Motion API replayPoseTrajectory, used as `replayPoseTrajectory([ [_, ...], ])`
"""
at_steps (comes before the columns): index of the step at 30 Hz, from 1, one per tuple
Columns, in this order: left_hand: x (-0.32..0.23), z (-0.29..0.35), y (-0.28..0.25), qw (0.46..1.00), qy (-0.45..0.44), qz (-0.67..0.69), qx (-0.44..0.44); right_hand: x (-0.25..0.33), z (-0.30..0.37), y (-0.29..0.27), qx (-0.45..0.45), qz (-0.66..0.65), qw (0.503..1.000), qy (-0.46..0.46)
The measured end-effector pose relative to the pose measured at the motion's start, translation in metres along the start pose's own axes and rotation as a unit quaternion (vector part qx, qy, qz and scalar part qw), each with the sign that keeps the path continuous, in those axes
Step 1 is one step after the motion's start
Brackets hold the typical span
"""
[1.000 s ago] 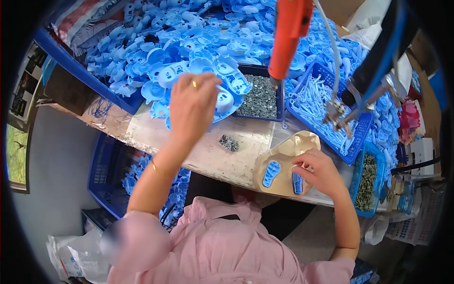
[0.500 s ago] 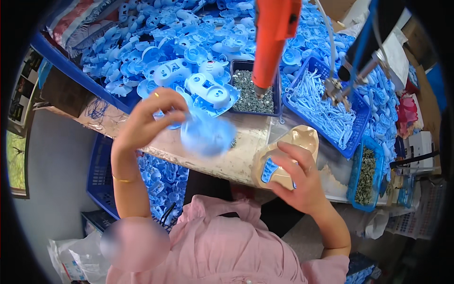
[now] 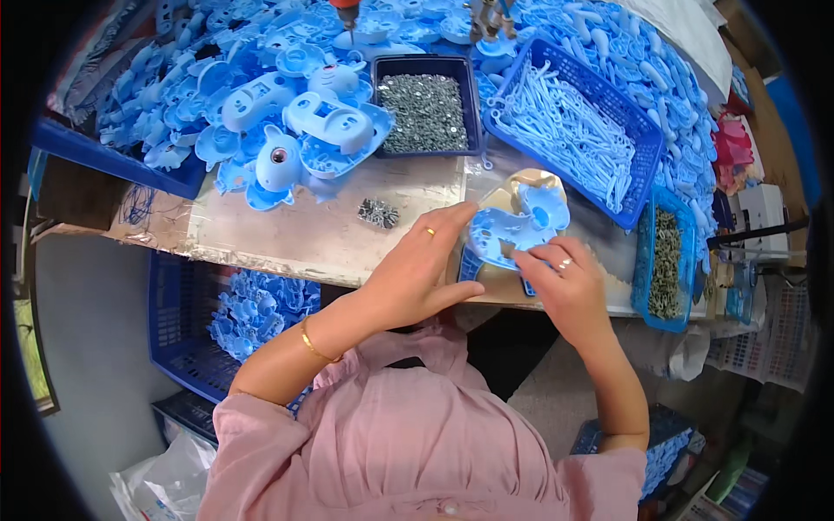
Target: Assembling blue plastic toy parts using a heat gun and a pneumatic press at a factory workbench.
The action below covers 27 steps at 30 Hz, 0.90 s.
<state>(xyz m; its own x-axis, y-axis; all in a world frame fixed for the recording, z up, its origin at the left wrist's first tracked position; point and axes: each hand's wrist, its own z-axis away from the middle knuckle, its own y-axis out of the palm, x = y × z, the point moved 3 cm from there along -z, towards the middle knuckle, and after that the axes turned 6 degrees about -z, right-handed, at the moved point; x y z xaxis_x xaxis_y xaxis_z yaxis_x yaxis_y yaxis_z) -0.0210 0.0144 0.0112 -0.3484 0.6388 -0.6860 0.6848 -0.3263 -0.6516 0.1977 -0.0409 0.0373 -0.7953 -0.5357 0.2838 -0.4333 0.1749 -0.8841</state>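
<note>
A hollow blue plastic shell (image 3: 512, 227) lies inner side up in a tan moulded holder (image 3: 527, 178) near the table's front edge. Stretched along the holder's left side, my left hand (image 3: 421, 269) has its thumb apart, and its fingertips reach the shell's left edge. My right hand (image 3: 565, 282) is closed, thumb and fingers pinched together at the shell's lower rim. Whatever may be between those fingertips is hidden. To the left, a small heap of screws (image 3: 379, 213) sits on the table, close to a blue animal-shaped shell with an eye (image 3: 278, 161).
A dark tray of small metal pieces (image 3: 424, 113), a blue basket of light-blue sticks (image 3: 573, 130) and a turquoise tray of screws (image 3: 666, 260) surround the holder. Blue shells (image 3: 174, 113) pile up behind. A red screwdriver (image 3: 346, 13) hangs at the top edge. Below left stands a basket (image 3: 178, 334).
My left hand has moved right from the shell pile to the holder, and the blue shell now lies in it. My right hand's fingers have closed at the shell's rim. The view has shifted.
</note>
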Motion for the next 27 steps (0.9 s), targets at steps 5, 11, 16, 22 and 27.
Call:
replayPoseTrajectory([
  [5,0.014,-0.001,0.024,0.998,-0.008,-0.057,0.012,-0.001,0.004,0.017,0.055,-0.014,0.998,0.026],
  [11,0.014,-0.002,0.025,0.997,-0.024,-0.063,0.031,-0.002,0.006,0.026,0.114,-0.030,0.993,0.021],
  [16,0.014,-0.002,0.025,0.997,-0.027,-0.059,0.038,0.002,0.001,0.028,0.143,-0.009,0.990,0.011],
  [22,0.014,-0.004,0.025,0.998,-0.027,-0.036,0.046,-0.008,-0.004,0.021,0.157,-0.074,0.985,0.022],
  [27,0.004,-0.005,0.016,0.997,-0.044,-0.046,0.045,-0.103,-0.014,-0.006,-0.024,-0.123,0.965,0.232],
])
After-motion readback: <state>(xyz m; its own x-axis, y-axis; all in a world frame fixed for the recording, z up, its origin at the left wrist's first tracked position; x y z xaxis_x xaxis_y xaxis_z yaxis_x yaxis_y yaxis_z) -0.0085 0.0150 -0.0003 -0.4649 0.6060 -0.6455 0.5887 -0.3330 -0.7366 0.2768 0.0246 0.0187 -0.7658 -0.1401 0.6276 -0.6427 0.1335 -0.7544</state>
